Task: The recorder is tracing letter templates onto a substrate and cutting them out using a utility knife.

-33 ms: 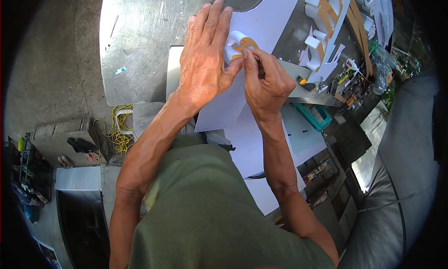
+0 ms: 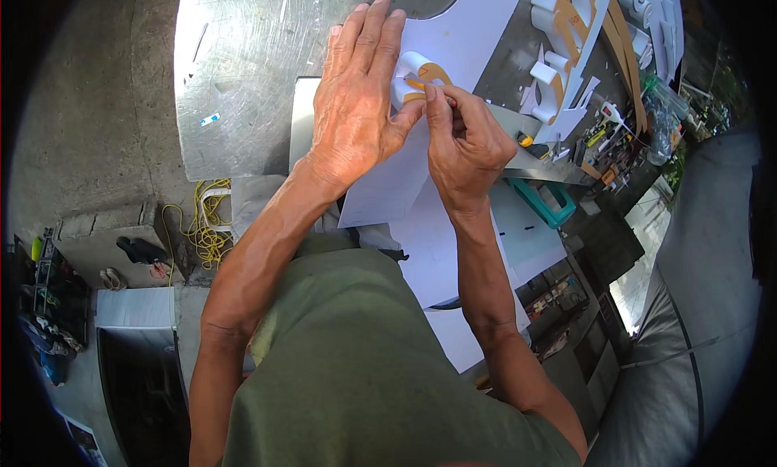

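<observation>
"Orange-tipped tool (image 2: 416, 84)?"
"Right hand (image 2: 472, 139), thumb-and-finger pinch on it; left hand (image 2: 354, 103) flat, fingers straight."
"Curved white-brown piece (image 2: 434, 72)?"
"Over the bench (image 2: 251, 78), between both hands. Probably working its inner curve; next move calls for steady bracing."

I can't read any wording from here. Small reddish marks (image 2: 575, 19) stand on a brown-faced white cut-out (image 2: 545, 18) toward the desk's (image 2: 251, 87) right side, too small to make out.
</observation>
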Demonstrator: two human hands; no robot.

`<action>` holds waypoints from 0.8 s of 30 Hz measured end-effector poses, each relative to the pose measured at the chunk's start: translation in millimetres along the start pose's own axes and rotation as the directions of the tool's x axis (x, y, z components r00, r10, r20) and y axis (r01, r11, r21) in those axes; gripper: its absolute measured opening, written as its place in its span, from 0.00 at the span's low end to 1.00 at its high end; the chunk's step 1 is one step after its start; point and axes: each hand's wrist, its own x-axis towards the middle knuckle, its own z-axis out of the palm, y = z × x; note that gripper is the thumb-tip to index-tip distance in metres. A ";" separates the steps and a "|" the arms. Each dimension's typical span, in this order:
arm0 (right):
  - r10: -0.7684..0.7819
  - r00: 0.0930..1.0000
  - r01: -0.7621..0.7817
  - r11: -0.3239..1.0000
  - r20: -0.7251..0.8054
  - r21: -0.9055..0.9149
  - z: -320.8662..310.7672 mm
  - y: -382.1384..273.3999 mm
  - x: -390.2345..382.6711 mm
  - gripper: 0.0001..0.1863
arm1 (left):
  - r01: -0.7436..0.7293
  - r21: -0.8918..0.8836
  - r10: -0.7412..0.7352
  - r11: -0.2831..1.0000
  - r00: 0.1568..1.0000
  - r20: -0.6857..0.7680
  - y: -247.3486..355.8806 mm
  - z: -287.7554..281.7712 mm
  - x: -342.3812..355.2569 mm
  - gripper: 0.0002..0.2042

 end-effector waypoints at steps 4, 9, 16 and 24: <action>-0.051 0.998 0.049 0.997 -0.025 -0.052 -4.8 -3.9 -8.7 0.06 | -0.020 0.019 0.020 1.000 1.000 -0.024 1.4 -2.4 -0.9 0.43; -0.178 0.981 0.176 0.984 -0.079 -0.034 -7.0 -2.1 -21.1 0.07 | 0.011 0.075 -0.023 0.997 0.987 0.159 5.0 -14.7 2.0 0.51; -0.066 0.953 0.078 0.997 -0.297 0.028 -26.7 -5.5 -52.8 0.07 | -0.033 0.138 0.017 0.990 0.993 0.113 4.7 -5.6 2.7 0.48; 0.109 0.892 -0.085 0.994 -0.438 0.074 -33.3 16.7 -84.3 0.06 | -0.071 0.228 0.048 0.971 0.993 0.107 3.3 -0.5 1.0 0.47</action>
